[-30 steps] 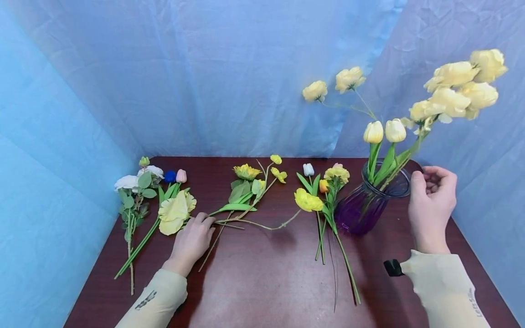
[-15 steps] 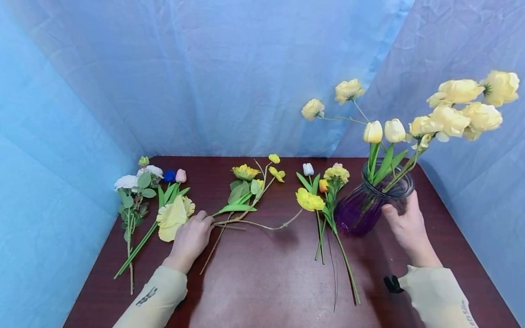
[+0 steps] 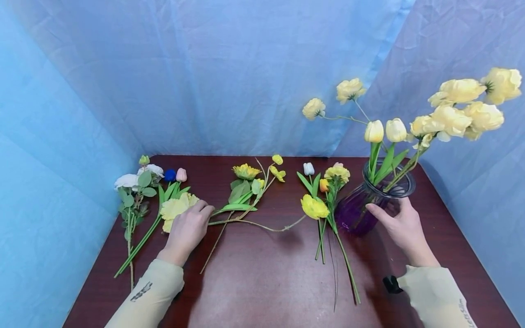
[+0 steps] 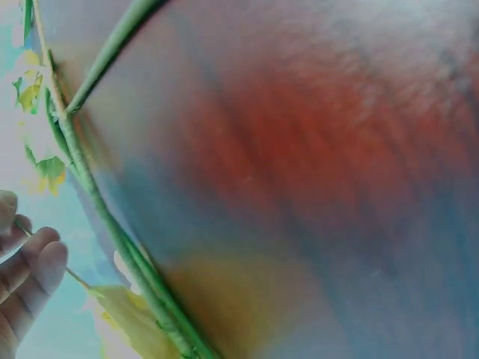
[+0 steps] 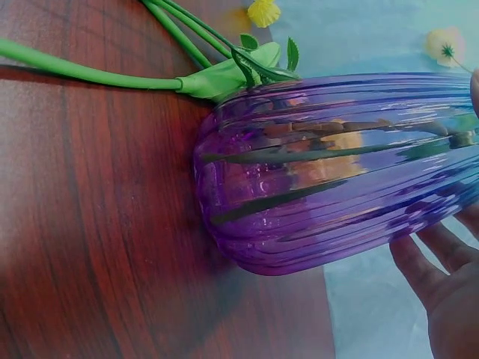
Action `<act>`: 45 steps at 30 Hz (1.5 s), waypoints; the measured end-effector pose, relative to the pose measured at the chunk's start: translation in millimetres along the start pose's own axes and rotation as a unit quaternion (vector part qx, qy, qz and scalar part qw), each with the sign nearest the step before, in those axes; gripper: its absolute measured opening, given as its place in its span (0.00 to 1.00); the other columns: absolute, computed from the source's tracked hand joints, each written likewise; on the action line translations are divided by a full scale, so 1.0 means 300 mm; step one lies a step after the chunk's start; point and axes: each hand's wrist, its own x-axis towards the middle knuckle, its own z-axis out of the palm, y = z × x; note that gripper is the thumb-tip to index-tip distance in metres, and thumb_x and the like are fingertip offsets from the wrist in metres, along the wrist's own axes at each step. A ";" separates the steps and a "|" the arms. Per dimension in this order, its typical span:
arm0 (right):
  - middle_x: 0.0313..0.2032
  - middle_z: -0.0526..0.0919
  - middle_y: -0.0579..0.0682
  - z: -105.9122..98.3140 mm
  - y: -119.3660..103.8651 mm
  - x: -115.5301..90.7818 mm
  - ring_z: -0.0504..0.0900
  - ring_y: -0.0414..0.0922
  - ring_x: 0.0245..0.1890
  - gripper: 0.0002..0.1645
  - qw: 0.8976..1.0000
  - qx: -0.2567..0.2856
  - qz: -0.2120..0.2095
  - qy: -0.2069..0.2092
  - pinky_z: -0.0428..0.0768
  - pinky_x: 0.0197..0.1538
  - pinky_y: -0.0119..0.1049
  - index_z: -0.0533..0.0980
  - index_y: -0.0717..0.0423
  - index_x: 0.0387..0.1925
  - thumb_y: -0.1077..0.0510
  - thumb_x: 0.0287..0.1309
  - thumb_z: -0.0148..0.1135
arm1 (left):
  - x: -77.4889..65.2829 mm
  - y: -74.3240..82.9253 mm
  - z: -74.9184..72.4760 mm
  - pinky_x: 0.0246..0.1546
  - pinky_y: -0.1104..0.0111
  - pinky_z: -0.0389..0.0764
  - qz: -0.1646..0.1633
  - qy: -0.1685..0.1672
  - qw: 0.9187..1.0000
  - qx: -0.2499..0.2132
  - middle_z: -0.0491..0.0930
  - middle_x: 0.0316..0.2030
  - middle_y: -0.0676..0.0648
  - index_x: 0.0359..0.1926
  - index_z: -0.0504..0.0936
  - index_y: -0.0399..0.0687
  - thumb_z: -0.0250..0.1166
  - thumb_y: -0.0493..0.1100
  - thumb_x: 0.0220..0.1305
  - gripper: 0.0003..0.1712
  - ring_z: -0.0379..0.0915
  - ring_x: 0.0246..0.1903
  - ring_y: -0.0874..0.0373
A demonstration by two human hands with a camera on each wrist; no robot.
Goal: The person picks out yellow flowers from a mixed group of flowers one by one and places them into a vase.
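Note:
In the head view my left hand (image 3: 187, 233) is over the table's left half, beside a large pale-yellow bloom (image 3: 174, 208). Its fingertips pinch a thin flower stem (image 4: 78, 277), seen in the left wrist view with a yellow bloom (image 4: 131, 321) at one end. A long stem runs right from this hand to a bright yellow flower (image 3: 315, 207). My right hand (image 3: 406, 232) grips a purple ribbed glass vase (image 3: 353, 213), thumb on the near side, other fingers behind it. Cream tulips (image 3: 396, 130) and a branch of cream blooms (image 3: 450, 120) stand in the vase, which looks tilted.
White roses (image 3: 127, 181) and a pink tulip (image 3: 181, 175) with a blue one lie at the left. A yellow sunflower-like bloom (image 3: 246, 171) with leaves lies mid-table. Left of the vase lie a white tulip (image 3: 308, 169) and a yellow carnation-like flower (image 3: 338, 173). Blue cloth (image 3: 229, 82) hangs behind.
My right hand has come down from beside the vase's rim to grip its body. The cream branch has sunk lower and right. My left hand shifted slightly; the bright yellow flower moved right.

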 end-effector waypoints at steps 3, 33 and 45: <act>0.59 0.70 0.70 0.000 0.006 -0.001 0.70 0.67 0.57 0.45 1.000 0.000 0.000 0.002 0.69 0.54 0.67 0.55 0.58 0.69 0.45 0.60 0.65 | 0.012 0.006 -0.007 0.12 0.57 0.75 -0.017 0.014 1.000 -0.008 0.78 0.31 0.47 0.40 0.83 0.49 0.69 0.36 0.59 0.08 0.74 0.20 0.52; 0.63 0.66 0.69 -0.006 0.011 0.005 0.66 0.67 0.61 0.49 1.000 0.011 0.012 -0.017 0.67 0.56 0.67 0.51 0.52 0.72 0.43 0.59 0.65 | 0.122 0.099 -0.075 0.17 0.74 0.74 -0.410 0.052 0.695 -0.588 0.85 0.37 0.35 0.44 0.73 0.33 0.71 0.45 0.58 0.22 0.81 0.22 0.52; 0.59 0.71 0.69 -0.003 0.000 0.009 0.71 0.67 0.56 0.47 1.000 -0.024 -0.007 -0.009 0.70 0.53 0.66 0.55 0.56 0.69 0.43 0.57 0.67 | 0.287 0.268 -0.135 0.30 0.59 0.85 -0.334 0.038 0.712 -0.617 0.85 0.35 0.37 0.39 0.83 0.38 0.69 0.48 0.61 0.16 0.82 0.30 0.48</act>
